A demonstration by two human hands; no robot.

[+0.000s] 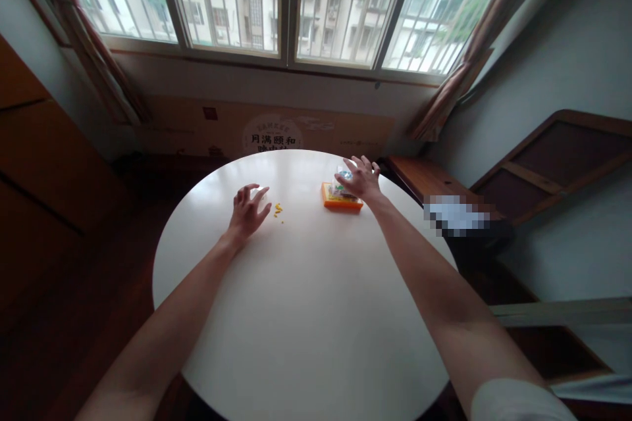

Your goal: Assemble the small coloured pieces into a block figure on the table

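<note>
Over the left part of the round white table (316, 302), my left hand (247, 212) has its fingers spread and curved. Beside its fingertips is a small clear or whitish thing (260, 194), too faint to name. Several tiny yellow pieces (279, 209) lie just right of that hand. My right hand (364, 181) reaches over an orange tray-like box (342, 204), fingers apart. Under its thumb, a clear plastic packet (340, 181) with blue-green marks sits on the box. Whether the thumb presses on the packet I cannot tell.
Beyond the table, a printed cardboard panel (197, 125) stands below the barred window (237, 0). To the right are a wooden bench (415, 177) with a blurred pale patch (457, 214) and a brown wooden frame (563, 158). A wooden cabinet (39, 164) stands at left.
</note>
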